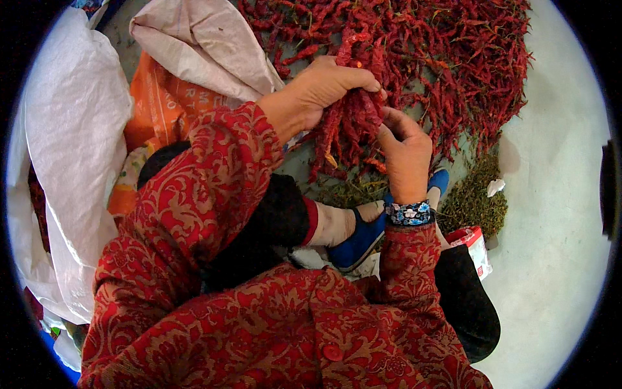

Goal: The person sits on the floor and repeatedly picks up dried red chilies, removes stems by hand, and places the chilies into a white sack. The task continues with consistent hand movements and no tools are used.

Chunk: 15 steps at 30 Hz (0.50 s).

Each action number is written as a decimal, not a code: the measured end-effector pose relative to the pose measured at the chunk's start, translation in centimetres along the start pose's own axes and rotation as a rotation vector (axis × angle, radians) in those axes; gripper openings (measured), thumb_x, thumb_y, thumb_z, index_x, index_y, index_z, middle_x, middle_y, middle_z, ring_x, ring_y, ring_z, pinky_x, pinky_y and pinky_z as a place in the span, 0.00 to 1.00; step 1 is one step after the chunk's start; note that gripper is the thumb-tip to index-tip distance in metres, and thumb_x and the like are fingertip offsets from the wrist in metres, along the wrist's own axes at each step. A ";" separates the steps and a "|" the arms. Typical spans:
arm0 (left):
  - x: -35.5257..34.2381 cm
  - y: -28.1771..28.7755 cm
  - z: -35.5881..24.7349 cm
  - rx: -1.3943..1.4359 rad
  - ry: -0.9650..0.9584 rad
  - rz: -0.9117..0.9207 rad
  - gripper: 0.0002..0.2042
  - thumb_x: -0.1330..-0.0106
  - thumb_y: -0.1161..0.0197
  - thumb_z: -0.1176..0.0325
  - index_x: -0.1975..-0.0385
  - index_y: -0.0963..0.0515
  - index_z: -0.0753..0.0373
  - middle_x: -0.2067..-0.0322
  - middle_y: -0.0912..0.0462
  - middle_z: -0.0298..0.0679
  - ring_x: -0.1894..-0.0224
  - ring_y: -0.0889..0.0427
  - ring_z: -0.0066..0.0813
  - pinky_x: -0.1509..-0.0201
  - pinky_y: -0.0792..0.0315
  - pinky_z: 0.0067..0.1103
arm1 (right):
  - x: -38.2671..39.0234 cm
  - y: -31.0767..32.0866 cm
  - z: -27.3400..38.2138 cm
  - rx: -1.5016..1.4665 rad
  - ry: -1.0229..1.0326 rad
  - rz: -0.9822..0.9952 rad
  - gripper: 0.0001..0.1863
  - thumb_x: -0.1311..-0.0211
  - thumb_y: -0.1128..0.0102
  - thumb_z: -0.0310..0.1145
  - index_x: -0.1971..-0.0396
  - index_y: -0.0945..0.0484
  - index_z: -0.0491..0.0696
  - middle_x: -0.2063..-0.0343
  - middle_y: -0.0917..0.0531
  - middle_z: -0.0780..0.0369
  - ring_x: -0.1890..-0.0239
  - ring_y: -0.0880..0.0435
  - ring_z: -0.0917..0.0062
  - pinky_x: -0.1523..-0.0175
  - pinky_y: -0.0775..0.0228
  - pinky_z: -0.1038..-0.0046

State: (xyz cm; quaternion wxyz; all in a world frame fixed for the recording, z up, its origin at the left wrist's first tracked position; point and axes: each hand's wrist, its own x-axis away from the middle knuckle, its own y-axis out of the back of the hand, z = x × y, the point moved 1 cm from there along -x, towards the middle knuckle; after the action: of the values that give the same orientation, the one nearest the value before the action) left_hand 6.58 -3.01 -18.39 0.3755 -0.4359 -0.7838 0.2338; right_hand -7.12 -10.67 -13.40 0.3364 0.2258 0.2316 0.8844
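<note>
My left hand (317, 87) is closed around a bunch of dried red chillies (353, 123), with the thumb lying across its top. The chillies hang down below the palm, wrinkled and dark red, one with a yellowish tip. At the bunch's right side, my right hand (409, 155) has its thumb and forefinger pinched together on a chilli or its stem; the exact spot is partly hidden by the fingers. Just beyond both hands a wide heap of dried red chillies (473, 58) spreads over the floor.
Stalks lie in a greenish-brown pile (476, 204) at the right, near a red-and-white packet (478, 249). To the left stand a white woven sack (71, 129), a beige sack (201, 39) and an orange printed sack (159, 97). My blue shoe (356, 243) is below the hands.
</note>
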 end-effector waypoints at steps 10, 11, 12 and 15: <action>0.2 -0.2 -0.2 0.032 0.042 0.096 0.11 0.49 0.42 0.69 0.69 0.22 0.68 0.72 0.19 0.41 0.68 0.20 0.28 0.59 0.27 0.21 | -0.2 -0.8 -1.6 -0.334 -0.044 0.051 0.12 0.48 0.41 0.25 0.63 0.24 0.39 0.71 0.19 0.63 0.70 0.23 0.83 0.62 0.31 0.82; 0.1 -0.2 -0.2 0.056 0.047 0.119 0.11 0.49 0.42 0.69 0.69 0.22 0.69 0.72 0.19 0.41 0.68 0.20 0.28 0.59 0.26 0.21 | -0.1 -0.9 -1.5 -0.377 -0.067 0.073 0.11 0.47 0.41 0.26 0.64 0.24 0.39 0.72 0.19 0.63 0.71 0.23 0.83 0.63 0.32 0.82; 0.0 -0.1 -0.2 0.081 0.061 0.120 0.11 0.49 0.42 0.68 0.69 0.22 0.69 0.71 0.19 0.42 0.68 0.20 0.29 0.59 0.26 0.21 | -0.1 -0.8 -1.4 -0.364 -0.094 0.087 0.10 0.47 0.41 0.27 0.65 0.24 0.39 0.73 0.19 0.63 0.72 0.23 0.84 0.64 0.32 0.82; 0.0 0.1 -0.3 0.151 0.103 0.116 0.11 0.48 0.43 0.68 0.71 0.22 0.70 0.72 0.19 0.43 0.68 0.20 0.29 0.60 0.26 0.22 | 0.0 -0.7 -1.2 -0.317 -0.133 0.116 0.08 0.45 0.42 0.29 0.69 0.23 0.39 0.78 0.20 0.65 0.75 0.24 0.85 0.67 0.33 0.83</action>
State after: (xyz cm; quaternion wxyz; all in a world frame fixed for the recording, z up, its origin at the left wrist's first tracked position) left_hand 6.84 -2.91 -18.30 0.4331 -0.4625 -0.7169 0.2909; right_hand -7.45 -10.56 -14.75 0.3309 0.2409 0.0532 0.9109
